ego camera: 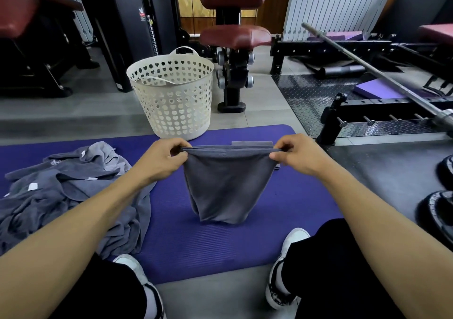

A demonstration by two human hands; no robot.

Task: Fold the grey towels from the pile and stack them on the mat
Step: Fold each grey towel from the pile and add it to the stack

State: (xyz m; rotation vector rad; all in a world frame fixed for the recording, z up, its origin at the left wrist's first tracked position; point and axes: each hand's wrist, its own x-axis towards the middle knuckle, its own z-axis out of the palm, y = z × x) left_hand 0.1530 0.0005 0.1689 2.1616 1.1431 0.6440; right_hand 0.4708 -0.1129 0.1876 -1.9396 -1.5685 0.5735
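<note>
Above the middle of the purple mat [171, 240], a grey towel [226, 188] hangs folded over, its top edge stretched level between two hands and its lower end just reaching the mat. At the towel's left corner the left hand [163, 158] pinches the edge between thumb and curled fingers; the right hand [293, 155] pinches the right corner the same way. Behind the held towel, partly hidden by it, a flat grey cloth [252, 143] lies on the mat; only its far edge shows. To the left, a rumpled pile of grey towels [61, 196] sprawls over the mat's left side, some with small white labels. Beyond the mat's far edge stands a white laundry basket [171, 98] with heart-shaped holes, on the grey floor. The person's knees in black trousers and two white shoes frame the near edge of the mat. Farther back are a weight bench with dark red pads [232, 36] and a steel barbell [367, 73] slanting across the right.
</note>
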